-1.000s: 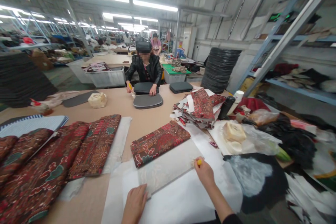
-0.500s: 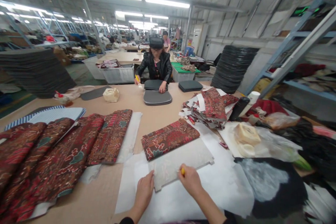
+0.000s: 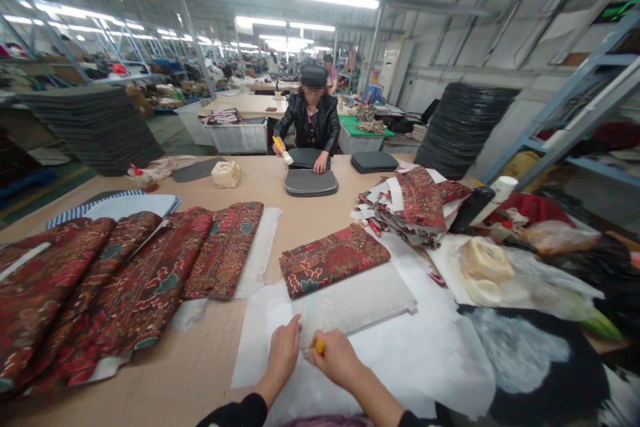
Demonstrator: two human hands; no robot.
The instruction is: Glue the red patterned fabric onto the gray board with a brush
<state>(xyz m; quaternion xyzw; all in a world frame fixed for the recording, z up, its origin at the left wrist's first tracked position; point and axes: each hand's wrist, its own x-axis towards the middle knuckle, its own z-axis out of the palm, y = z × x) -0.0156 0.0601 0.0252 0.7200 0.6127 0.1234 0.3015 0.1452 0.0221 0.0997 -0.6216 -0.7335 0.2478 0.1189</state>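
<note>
A patterned red-brown fabric piece (image 3: 335, 260) lies folded on white paper (image 3: 440, 347), and its pale grey backing (image 3: 360, 297) faces up on the near side. At the left edge of that backing, my left hand (image 3: 283, 350) is closed, thumb and finger pinching the fabric's border. My right hand (image 3: 336, 357) grips a brush (image 3: 319, 345) by its yellow handle. Its tip is low at the backing's near left corner, close to my left fingers, and partly hidden.
Overlapping patterned fabric pieces (image 3: 170, 267) cover the left. At right lie a scrap pile (image 3: 410, 203), a black bottle (image 3: 473, 207) and a cream block (image 3: 485, 260). Across the table (image 3: 250, 180), a co-worker (image 3: 313, 117) holds a yellow-handled brush over grey panels (image 3: 311, 182).
My right hand has moved left along the backing's near edge with the brush, closer to my left hand. The co-worker's brush has come nearer the grey panels. The view has shifted slightly.
</note>
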